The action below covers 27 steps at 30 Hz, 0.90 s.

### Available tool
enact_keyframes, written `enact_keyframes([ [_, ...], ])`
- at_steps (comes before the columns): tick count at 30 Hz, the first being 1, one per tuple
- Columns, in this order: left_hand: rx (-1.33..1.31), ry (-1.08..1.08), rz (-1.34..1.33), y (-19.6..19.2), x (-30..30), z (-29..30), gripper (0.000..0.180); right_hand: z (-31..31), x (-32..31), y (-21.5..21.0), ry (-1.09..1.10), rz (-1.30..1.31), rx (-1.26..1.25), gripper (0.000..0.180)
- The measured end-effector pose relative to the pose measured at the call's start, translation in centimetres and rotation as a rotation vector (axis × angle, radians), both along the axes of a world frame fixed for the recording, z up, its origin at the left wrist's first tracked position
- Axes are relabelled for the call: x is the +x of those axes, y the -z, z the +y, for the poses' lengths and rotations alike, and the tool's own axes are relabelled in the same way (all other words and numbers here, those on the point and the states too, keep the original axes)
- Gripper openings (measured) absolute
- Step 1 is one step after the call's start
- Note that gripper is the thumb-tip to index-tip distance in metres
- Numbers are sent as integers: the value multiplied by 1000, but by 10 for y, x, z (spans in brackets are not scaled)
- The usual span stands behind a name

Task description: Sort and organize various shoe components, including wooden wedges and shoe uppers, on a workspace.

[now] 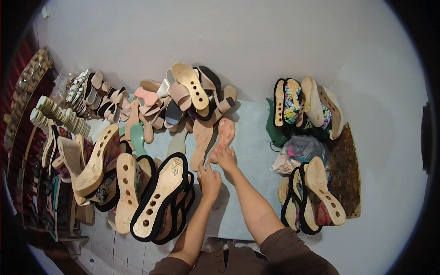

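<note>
Pink sole point(225, 135) lies flat on the pale mat point(252, 137), its heel end pinched by the right hand point(226, 157); the left hand point(209, 179) rests just beside, fingers loosely curled, grasping nothing. Stacked soles point(160, 197) lean left, within reach.
</note>
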<state>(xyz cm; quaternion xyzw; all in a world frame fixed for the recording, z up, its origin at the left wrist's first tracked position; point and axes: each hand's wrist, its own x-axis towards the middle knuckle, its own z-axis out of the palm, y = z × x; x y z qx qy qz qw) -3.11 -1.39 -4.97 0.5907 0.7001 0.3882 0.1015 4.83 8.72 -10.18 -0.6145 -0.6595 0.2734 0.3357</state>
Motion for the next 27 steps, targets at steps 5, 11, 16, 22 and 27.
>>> enact_keyframes([
  [5, 68, 117, -90, 5, -14, -14, 45, -27, -3, 0, 14, 188, -53, 50],
  [11, 28, 261, -142, 13, -6, -64, 44, -106, 17, 0, 35, 226, -47, 39],
  [16, -20, 295, -72, 15, 4, -110, 41, -152, 33, -23, 93, 185, -477, 18],
  [22, 65, 216, -120, 15, -8, -188, 36, -201, 30, -1, -128, 575, -186, 46],
  [27, -20, 26, -205, 26, -47, -259, 31, -216, 8, -3, -92, 421, -215, 34],
])
